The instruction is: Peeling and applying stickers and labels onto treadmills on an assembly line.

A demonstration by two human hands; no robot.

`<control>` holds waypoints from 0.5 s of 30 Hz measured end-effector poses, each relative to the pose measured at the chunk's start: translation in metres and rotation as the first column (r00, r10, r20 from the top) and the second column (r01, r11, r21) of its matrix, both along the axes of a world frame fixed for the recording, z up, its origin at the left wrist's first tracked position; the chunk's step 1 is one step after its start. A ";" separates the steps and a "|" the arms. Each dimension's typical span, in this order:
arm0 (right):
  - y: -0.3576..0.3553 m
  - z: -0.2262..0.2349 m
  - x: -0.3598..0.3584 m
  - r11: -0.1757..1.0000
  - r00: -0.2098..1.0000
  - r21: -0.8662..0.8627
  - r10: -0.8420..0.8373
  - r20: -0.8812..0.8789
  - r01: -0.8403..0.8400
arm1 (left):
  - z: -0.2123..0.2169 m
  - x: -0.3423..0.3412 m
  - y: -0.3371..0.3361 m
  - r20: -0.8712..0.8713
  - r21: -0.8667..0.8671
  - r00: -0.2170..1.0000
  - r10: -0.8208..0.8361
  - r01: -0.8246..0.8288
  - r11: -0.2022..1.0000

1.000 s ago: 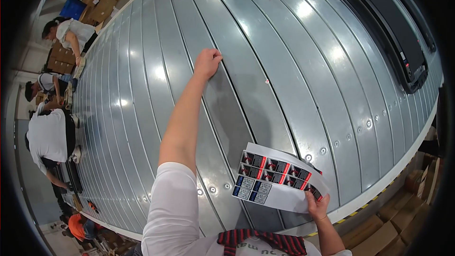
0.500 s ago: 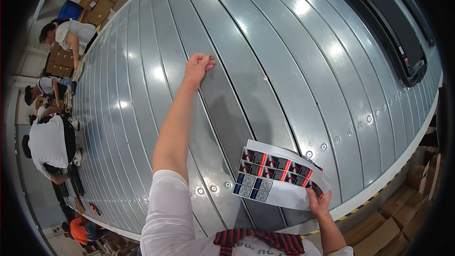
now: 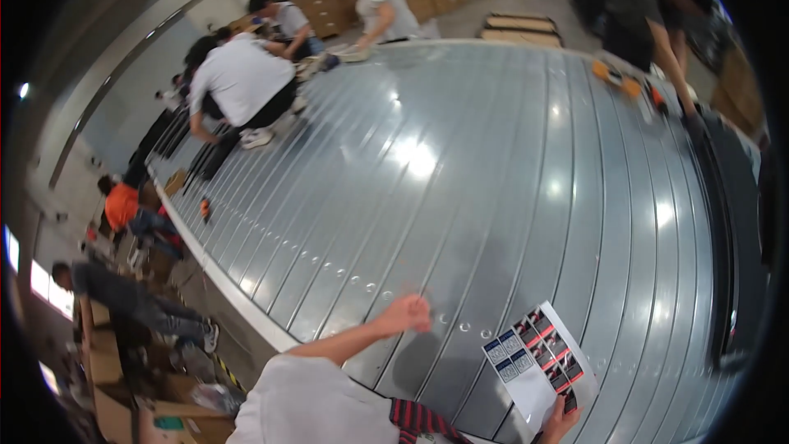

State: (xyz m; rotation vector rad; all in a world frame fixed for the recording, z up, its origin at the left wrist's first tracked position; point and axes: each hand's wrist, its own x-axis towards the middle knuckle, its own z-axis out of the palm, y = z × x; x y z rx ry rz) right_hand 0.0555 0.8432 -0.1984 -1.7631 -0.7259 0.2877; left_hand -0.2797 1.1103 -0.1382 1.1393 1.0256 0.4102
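Observation:
My right hand grips a sheet of stickers by its near edge, the thumb lying on top. The sheet is white, with red-and-black picture labels on one part and square-coded labels beside them; some backing is bare. My left hand hovers left of the sheet above a slatted grey metal surface. It is blurred, its fingers curled closed; whatever they may hold cannot be made out.
A long black panel lies along the right side, where a person reaches toward it. Orange tools rest at the far right edge. Several people, including one in white, work along the far left edge. Cardboard boxes stand lower left.
The view has swung, bringing in the far edge and more people. My left arm has drawn back from its outstretched reach toward my body. The right hand still holds the sheet, now turned more upright.

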 end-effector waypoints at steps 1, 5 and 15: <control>0.005 0.010 0.005 0.993 0.997 -0.112 0.040 -0.065 -0.048 | -0.002 -0.028 -0.031 -0.054 -0.034 0.996 0.069 -0.071 0.997; 0.007 0.008 0.031 0.960 0.970 -0.175 0.191 -0.154 -0.217 | -0.006 -0.058 -0.121 -0.024 -0.120 0.969 0.245 -0.246 0.962; 0.029 0.151 -0.018 0.816 0.834 -0.339 0.535 0.135 -0.468 | 0.039 -0.054 -0.203 0.039 -0.084 0.887 0.461 -0.456 0.886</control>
